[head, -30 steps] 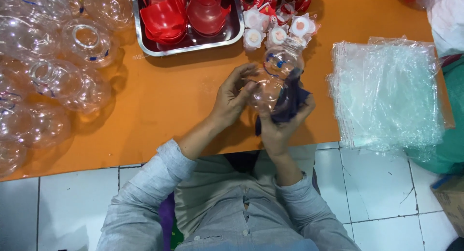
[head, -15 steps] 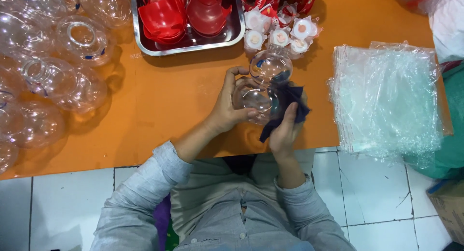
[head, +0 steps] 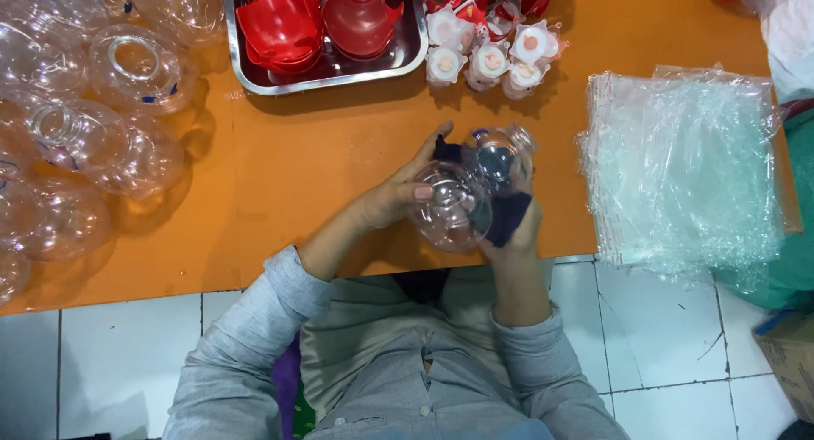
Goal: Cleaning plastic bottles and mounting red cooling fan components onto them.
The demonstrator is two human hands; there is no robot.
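Here, a clear plastic jar (head: 462, 204) sits in both hands just over the near edge of the orange table (head: 280, 177), roughly at the centre of the view. The left hand (head: 398, 194) wraps the jar's rounded body from nine o'clock, thumb pressed flat on the clear wall and fingers curled over the top. The right hand (head: 517, 220) cups it from four o'clock, closed around the jar together with a dark blue cloth (head: 509, 215) that lies between palm and plastic. The jar's narrower end points toward one o'clock.

At twelve o'clock from the jar lies a cluster of small white caps (head: 492, 54) in clear wrapping. At eleven o'clock a steel tray (head: 331, 67) holds red plastic pieces (head: 318, 20). Out at nine to ten o'clock, well apart, many more clear jars (head: 85, 126) crowd the table's left end. At three o'clock a stack of clear plastic bags (head: 687, 164) overhangs the table edge. Below the table, at six o'clock, are grey sleeves and white floor tiles (head: 93, 364).
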